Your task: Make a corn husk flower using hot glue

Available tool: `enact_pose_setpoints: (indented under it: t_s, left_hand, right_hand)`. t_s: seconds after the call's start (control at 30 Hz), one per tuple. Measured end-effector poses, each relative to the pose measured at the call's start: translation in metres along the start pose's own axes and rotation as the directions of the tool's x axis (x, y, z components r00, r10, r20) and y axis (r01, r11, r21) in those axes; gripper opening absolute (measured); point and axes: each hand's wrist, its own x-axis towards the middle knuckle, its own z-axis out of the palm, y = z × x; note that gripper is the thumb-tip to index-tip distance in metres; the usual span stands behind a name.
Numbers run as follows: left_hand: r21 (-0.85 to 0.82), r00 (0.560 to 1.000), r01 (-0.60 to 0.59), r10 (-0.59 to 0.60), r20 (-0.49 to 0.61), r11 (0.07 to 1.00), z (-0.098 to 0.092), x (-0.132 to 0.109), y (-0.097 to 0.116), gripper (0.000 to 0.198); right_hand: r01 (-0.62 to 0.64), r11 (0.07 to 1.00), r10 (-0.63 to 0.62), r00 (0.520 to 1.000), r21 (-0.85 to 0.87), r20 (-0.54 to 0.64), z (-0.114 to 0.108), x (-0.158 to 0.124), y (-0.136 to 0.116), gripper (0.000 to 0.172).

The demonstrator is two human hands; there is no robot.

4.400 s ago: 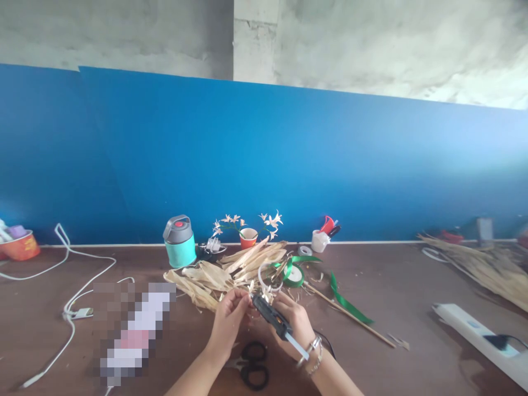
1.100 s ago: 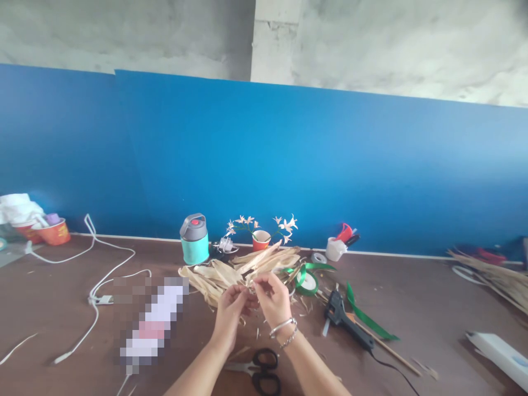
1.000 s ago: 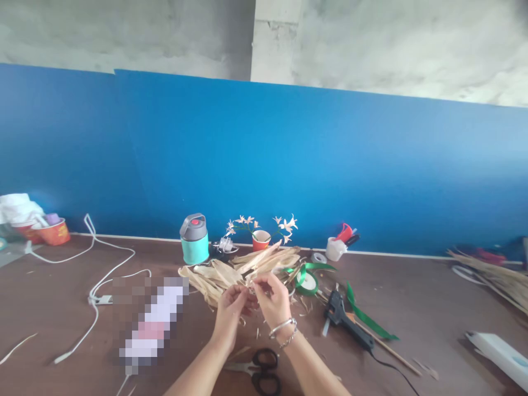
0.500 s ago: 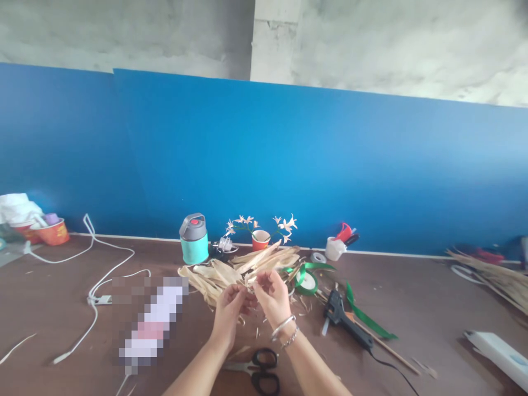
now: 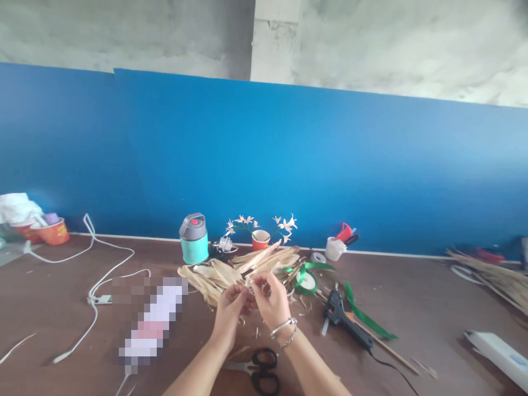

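Note:
My left hand [image 5: 233,305] and my right hand [image 5: 271,300] meet at the fingertips over the table. Both are closed in a pinch around a small pale piece of corn husk [image 5: 249,285], mostly hidden by the fingers. Just beyond them lies a pile of dried corn husks [image 5: 220,273]. Black-handled scissors [image 5: 264,366] rest on the table between my forearms. To the right of my right hand are a spool of green ribbon [image 5: 306,281] and a black glue gun [image 5: 344,319].
Behind the husks, a red paper cup [image 5: 260,240] holds husk flowers [image 5: 287,224]; a turquoise flask [image 5: 194,242] stands left of it. A white cup [image 5: 335,249] contains tools. White cables [image 5: 97,275] and a blurred-out object [image 5: 153,322] lie left. A blue partition [image 5: 264,154] backs the table.
My right fingers have shifted slightly, and less of the pale husk piece shows between the fingertips. My left hand has hardly moved; the things on the table are unchanged.

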Motion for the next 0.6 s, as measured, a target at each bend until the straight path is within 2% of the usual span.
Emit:
enact_pose_setpoints:
  t_s: [0.3, 0.6]
  left_hand:
    - [-0.033, 0.999, 0.027, -0.026, 0.024, 0.999, 0.0027, -0.0028, 0.0047, 0.031]
    - [-0.046, 0.999, 0.029, -0.028, 0.039, 0.999, 0.0029, -0.0024, 0.0040, 0.031]
  right_hand:
    - [0.135, 0.987, -0.133, 0.991, -0.088, 0.030, 0.0001, -0.0013, 0.0027, 0.011]
    - [0.179, 0.979, -0.178, 0.984, -0.093, 0.021, -0.0008, -0.0010, 0.0027, 0.011]
